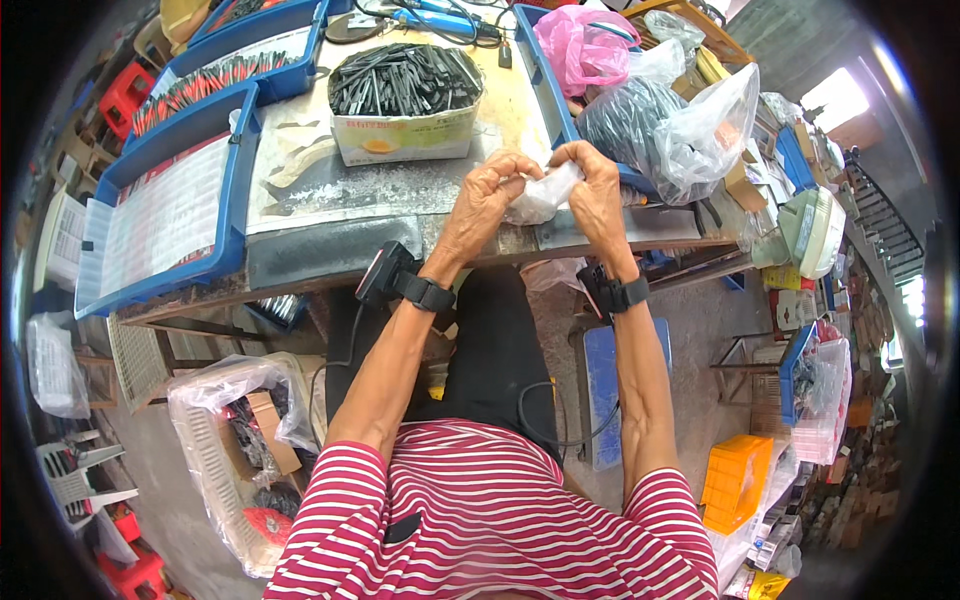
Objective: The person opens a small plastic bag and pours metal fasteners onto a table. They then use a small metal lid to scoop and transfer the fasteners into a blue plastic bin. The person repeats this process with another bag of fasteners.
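while both hands (478,207) (598,195) pinch plastic (543,196) (whitish), dark strips (405,82) fill a box (405,139).

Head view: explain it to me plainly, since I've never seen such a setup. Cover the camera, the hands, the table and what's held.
There is no machine here: each grip is a person's bare hand. The one picture comes from a fisheye camera worn on the head, looking down, so straight edges bend. The left grip and right grip together hold some crumpled whitish plastic near the table's front edge; I cannot tell what is inside. Behind it stands an open carton full of thin black pieces. A blue tray lies to the left, and a pink bag at the right.
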`<control>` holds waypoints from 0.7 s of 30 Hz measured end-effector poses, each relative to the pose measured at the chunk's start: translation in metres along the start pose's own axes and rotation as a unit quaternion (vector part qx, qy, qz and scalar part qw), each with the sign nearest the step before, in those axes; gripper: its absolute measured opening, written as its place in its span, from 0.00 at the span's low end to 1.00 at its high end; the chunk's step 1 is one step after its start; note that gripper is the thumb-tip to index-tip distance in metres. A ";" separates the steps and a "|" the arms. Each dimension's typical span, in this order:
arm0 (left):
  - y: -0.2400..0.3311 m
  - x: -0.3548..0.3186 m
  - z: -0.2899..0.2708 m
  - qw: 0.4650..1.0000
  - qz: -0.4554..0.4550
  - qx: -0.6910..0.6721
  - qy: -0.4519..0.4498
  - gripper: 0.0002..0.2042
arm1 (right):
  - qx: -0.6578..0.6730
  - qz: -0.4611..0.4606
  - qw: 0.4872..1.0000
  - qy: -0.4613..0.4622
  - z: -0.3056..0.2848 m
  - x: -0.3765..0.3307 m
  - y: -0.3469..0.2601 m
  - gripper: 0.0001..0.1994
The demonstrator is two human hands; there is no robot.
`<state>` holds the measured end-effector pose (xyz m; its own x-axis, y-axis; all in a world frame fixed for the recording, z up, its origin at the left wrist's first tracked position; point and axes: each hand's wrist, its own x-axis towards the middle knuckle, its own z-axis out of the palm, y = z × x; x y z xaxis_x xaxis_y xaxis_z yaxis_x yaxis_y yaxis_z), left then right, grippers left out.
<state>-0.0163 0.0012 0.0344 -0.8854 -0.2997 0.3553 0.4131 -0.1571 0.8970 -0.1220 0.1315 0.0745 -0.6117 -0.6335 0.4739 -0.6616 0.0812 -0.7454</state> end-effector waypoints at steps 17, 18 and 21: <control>-0.020 0.005 -0.002 0.960 0.061 0.270 0.035 0.15 | -0.004 -0.079 0.963 -0.259 -0.003 0.014 -0.080 0.09; -0.019 0.006 -0.003 0.975 0.046 0.216 0.038 0.15 | -0.021 -0.026 0.967 -0.253 -0.007 0.008 -0.081 0.10; -0.018 0.008 -0.002 0.988 0.039 0.141 0.053 0.16 | -0.031 -0.009 0.977 -0.210 -0.036 -0.004 -0.075 0.10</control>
<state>-0.0301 -0.0002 0.0200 -0.8195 -0.4002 0.4101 0.3905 0.1338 0.9108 -0.0856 0.1551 0.1453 -0.3774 -0.8938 0.2424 -0.7033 0.1063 -0.7029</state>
